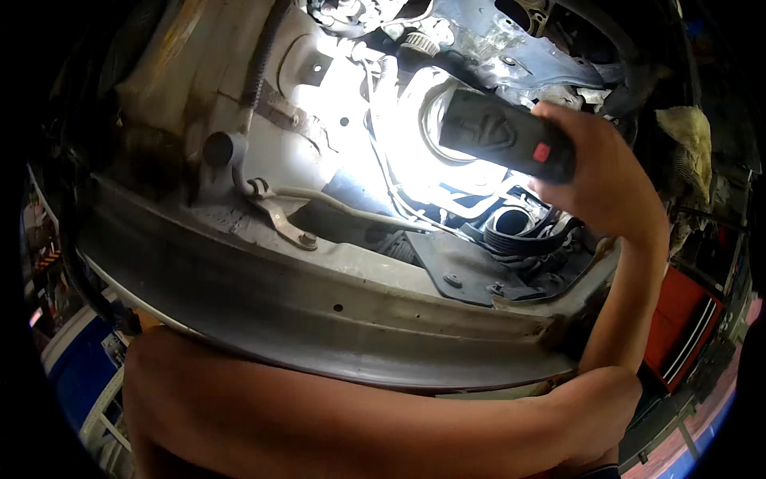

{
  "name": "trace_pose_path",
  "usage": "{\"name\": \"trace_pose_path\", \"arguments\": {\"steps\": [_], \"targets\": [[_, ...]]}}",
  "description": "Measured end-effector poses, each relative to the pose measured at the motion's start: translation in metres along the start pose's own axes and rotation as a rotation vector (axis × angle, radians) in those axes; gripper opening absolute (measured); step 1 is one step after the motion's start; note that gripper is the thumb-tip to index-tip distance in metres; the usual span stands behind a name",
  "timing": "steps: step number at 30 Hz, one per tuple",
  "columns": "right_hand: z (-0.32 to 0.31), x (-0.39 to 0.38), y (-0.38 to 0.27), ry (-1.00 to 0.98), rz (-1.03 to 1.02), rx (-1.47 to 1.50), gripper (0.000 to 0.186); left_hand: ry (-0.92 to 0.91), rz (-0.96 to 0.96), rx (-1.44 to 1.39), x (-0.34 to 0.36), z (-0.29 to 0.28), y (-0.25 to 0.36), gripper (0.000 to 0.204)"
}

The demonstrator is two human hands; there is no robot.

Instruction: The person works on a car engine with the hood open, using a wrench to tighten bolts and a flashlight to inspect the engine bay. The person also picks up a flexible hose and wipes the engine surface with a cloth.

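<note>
My right hand (602,168) reaches in from the right, its fingers wrapped round a black, box-shaped work light (495,136) with a red button. The light hangs over the engine bay of a car and throws a bright white glare on the parts beneath it. A round pulley (435,120) sits partly behind the light, washed out by the glare. Below it a ribbed belt (519,242) runs round a smaller pulley. My left forearm (343,411) lies across the lower edge. My left hand (594,407) appears at its right end, near my right elbow, fingers hidden.
A metal body panel edge (351,335) curves between my left forearm and the engine. A metal pipe (343,206) and a bracket (279,219) stand out on the left. A toothed wheel (420,42) shows farther back. At the right are a yellowish cloth (690,144) and a red cabinet (678,327).
</note>
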State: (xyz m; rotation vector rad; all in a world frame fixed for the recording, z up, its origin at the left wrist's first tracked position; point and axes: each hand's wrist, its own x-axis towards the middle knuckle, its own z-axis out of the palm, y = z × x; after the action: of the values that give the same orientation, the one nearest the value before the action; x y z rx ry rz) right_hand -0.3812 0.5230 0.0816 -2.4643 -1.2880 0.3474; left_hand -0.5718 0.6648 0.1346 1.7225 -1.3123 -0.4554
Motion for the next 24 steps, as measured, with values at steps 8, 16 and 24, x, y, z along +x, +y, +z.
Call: {"name": "trace_pose_path", "arguments": {"steps": [8, 16, 24], "targets": [[-0.010, 0.016, -0.032, -0.257, 0.072, 0.147, 0.060, 0.025, -0.013, 0.034, -0.027, 0.001, -0.002, 0.018], [-0.002, 0.015, -0.039, -0.130, 0.012, 0.103, 0.053, 0.039, -0.023, 0.023, -0.042, -0.001, -0.002, 0.018], [-0.006, 0.020, -0.052, -0.124, 0.006, 0.155, 0.050, 0.054, -0.020, 0.005, -0.033, 0.007, -0.001, 0.019]]}}
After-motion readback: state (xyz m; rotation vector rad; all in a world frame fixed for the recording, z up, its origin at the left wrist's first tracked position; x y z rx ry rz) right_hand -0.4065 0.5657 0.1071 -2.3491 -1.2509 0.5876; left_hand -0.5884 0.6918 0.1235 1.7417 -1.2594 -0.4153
